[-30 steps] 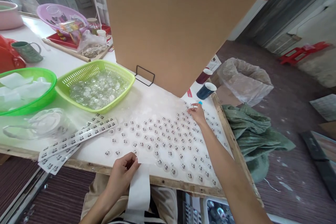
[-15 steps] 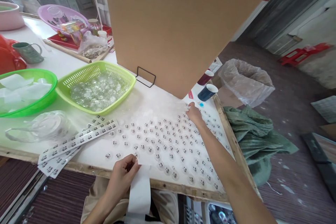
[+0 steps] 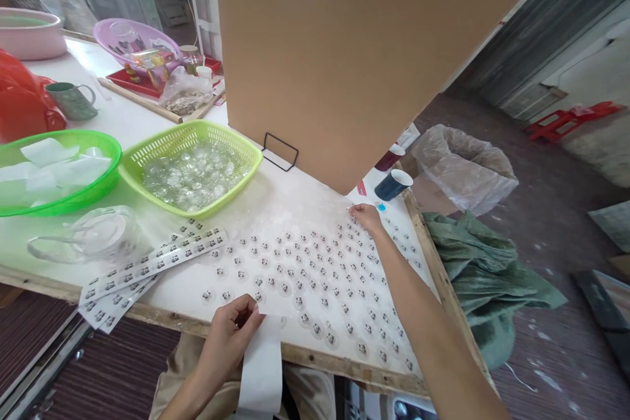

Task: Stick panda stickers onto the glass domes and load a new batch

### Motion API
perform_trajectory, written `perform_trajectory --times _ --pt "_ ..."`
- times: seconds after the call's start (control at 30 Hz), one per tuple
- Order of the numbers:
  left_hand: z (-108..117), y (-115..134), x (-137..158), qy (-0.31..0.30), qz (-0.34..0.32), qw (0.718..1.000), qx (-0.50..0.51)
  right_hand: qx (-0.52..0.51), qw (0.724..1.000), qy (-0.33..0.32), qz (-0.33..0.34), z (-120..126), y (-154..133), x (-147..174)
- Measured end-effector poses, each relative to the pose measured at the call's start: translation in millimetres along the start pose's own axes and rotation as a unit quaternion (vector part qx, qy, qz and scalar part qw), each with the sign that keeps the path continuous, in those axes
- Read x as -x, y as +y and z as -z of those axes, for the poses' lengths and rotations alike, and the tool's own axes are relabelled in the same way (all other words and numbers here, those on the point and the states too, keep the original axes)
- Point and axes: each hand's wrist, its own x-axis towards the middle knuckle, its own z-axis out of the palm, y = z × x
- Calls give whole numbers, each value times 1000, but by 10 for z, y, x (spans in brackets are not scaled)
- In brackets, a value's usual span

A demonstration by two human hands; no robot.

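My left hand (image 3: 235, 327) pinches the top end of a white paper strip (image 3: 262, 367) at the table's front edge; the strip hangs down over my lap. Farther out, my right hand (image 3: 365, 215) has its fingers pressed together at the tabletop, near the corner of the brown board. Whatever lies in those fingertips is too small to make out. Between my hands, many clear round discs with small black-and-white panda stickers (image 3: 300, 272) lie spread on the white table (image 3: 290, 200). Printed sheets of panda stickers (image 3: 152, 262) overlap to the left of them.
A yellow-green basket (image 3: 191, 207) holds clear discs. Beside it stand a green bowl (image 3: 105, 174) with white paper pieces and a clear plastic jug (image 3: 98, 233). A tall brown board (image 3: 344, 65) rises behind. Two mugs, one a dark blue mug (image 3: 391, 187), stand right. Green cloth (image 3: 472, 269) hangs past the wooden edge.
The view has shifted slightly, so the scene sits a little lower and to the right. My left hand keeps its pinch on the strip; my right hand stays near the board's corner.
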Motion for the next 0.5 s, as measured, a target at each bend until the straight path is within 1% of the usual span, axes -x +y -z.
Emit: perform_trajectory --times 0.17,0.5 --pt "14 -5 17 2 7 1000 0 0 1000 9 -7 -55 59 -18" --pt "0 -4 -4 2 14 1000 3 28 1000 3 -2 -74 36 -17"
